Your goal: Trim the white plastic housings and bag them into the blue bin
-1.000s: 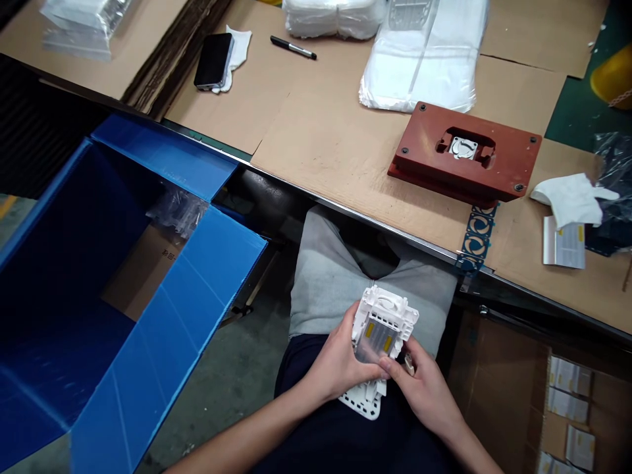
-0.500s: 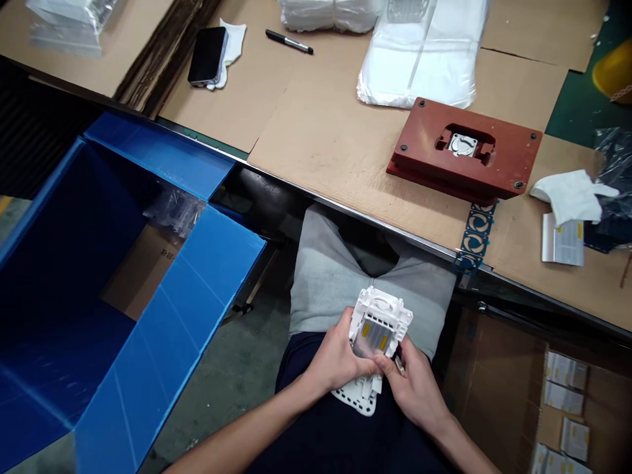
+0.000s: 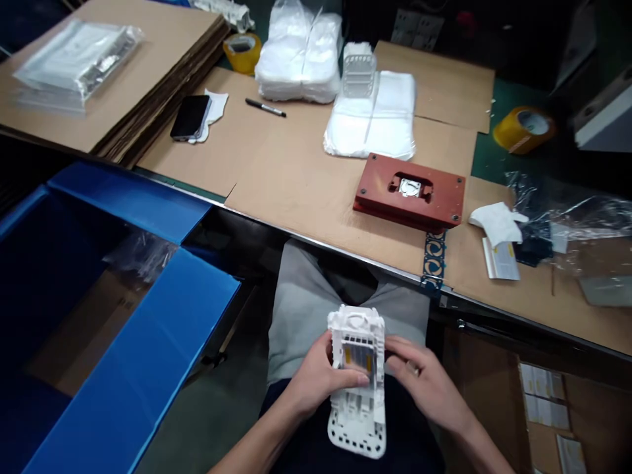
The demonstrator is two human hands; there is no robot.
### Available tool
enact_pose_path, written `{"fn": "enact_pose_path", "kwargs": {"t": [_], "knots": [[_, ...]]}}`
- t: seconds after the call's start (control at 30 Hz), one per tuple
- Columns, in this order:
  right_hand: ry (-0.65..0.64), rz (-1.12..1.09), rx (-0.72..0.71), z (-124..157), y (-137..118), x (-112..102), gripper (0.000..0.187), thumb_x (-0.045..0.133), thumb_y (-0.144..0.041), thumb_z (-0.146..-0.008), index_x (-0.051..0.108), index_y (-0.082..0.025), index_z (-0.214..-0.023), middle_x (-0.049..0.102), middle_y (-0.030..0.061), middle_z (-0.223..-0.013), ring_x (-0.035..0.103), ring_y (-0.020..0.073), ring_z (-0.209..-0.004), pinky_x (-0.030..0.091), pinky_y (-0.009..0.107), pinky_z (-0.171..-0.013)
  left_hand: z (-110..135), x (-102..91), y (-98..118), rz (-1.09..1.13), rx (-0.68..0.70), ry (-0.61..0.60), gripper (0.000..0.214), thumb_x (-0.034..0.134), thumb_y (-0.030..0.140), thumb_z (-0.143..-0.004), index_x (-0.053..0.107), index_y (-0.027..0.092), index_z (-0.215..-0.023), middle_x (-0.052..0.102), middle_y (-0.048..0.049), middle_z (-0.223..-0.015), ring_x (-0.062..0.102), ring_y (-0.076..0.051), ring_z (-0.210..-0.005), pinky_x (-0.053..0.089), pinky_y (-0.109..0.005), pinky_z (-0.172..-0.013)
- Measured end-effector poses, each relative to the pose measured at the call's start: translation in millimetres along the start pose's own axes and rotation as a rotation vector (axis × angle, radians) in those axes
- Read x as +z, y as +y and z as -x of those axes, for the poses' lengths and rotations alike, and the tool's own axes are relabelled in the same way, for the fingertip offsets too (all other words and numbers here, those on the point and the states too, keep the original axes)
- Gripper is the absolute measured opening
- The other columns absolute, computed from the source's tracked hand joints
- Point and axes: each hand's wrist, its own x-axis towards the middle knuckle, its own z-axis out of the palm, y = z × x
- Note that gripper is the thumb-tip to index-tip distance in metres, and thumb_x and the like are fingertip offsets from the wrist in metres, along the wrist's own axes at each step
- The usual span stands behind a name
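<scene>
A white plastic housing (image 3: 356, 415) with a slotted, rounded lower end is held above my lap, in front of my body. My left hand (image 3: 316, 375) grips its left side, the thumb laid across a clear panel with yellow strips (image 3: 358, 359) set in the housing. My right hand (image 3: 424, 375) is at the housing's right edge with its fingers bent together and the fingertips against or very close to that edge. A small pale object shows between these fingers, too small to name.
On the cardboard-covered table are a red fixture block (image 3: 409, 191), bundled plastic bags (image 3: 370, 125), a pen (image 3: 265, 107), a phone (image 3: 190, 118), yellow tape (image 3: 524, 130) and a white glove (image 3: 496, 222). A blue bin (image 3: 148, 355) stands left, a carton of panels (image 3: 543, 395) right.
My view has tilted up, showing more of the table. The housing now stands more upright, its lower end uncovered. My right thumb has left the clear panel and my right hand has shifted to the edge.
</scene>
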Motion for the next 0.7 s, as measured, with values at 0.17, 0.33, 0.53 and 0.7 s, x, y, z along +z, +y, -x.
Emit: {"fn": "enact_pose_path", "kwargs": {"t": [0.17, 0.33, 0.53, 0.7], "knots": [[0.524, 0.333, -0.062, -38, 48, -71, 0.024, 0.057, -0.029, -0.098, 0.071, -0.02, -0.114, 0.067, 0.0134, -0.112, 0.064, 0.0273, -0.104, 0.051, 0.046, -0.093, -12, 4.4, 28, 0.107, 0.03, 0.021, 0.06, 0.085, 0.02, -0.063, 0.055, 0.019, -0.115, 0.072, -0.0052, -0.103, 0.069, -0.022, -0.09, 0.056, -0.034, -0.079], [0.461, 0.559, -0.197, -51, 84, -102, 0.022, 0.069, -0.03, -0.09, 0.076, -0.023, -0.109, 0.068, 0.011, -0.105, 0.064, 0.0277, -0.095, 0.053, 0.043, -0.085, -16, 4.6, 46, 0.244, -0.008, 0.037, 0.055, 0.084, 0.017, -0.068, 0.057, 0.016, -0.116, 0.074, -0.0096, -0.104, 0.071, -0.024, -0.087, 0.058, -0.039, -0.08], [0.586, 0.703, -0.344, -47, 85, -94, 0.025, 0.07, -0.017, -0.089, 0.075, -0.025, -0.112, 0.071, 0.0101, -0.105, 0.065, 0.0255, -0.091, 0.053, 0.04, -0.079, -16, 3.8, 50, 0.305, -0.032, 0.029, 0.049, 0.085, 0.019, -0.072, 0.061, 0.015, -0.114, 0.075, -0.01, -0.103, 0.072, -0.023, -0.088, 0.06, -0.038, -0.081], [0.848, 0.725, -0.402, -36, 80, -101, 0.038, 0.076, -0.013, -0.082, 0.074, -0.031, -0.116, 0.07, 0.0105, -0.109, 0.064, 0.0291, -0.089, 0.048, 0.044, -0.078, -17, 3.8, 47, 0.333, -0.023, 0.047, 0.046, 0.079, 0.031, -0.082, 0.06, 0.017, -0.121, 0.072, -0.0144, -0.119, 0.072, -0.024, -0.093, 0.059, -0.039, -0.084]]}}
